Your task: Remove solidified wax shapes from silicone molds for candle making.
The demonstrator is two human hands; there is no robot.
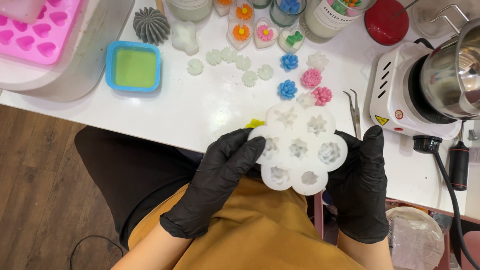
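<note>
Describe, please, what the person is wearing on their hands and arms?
Both the left hand and the right hand wear glossy black disposable gloves that wrinkle at the knuckles and end in a rolled cuff at the wrist. Past the cuffs the forearms are bare, with no sleeves, watch or jewellery showing.

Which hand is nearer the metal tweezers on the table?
Right. The right hand grips the white flower mould just below the tweezers; the left hand holds the mould's far side, farther away.
</note>
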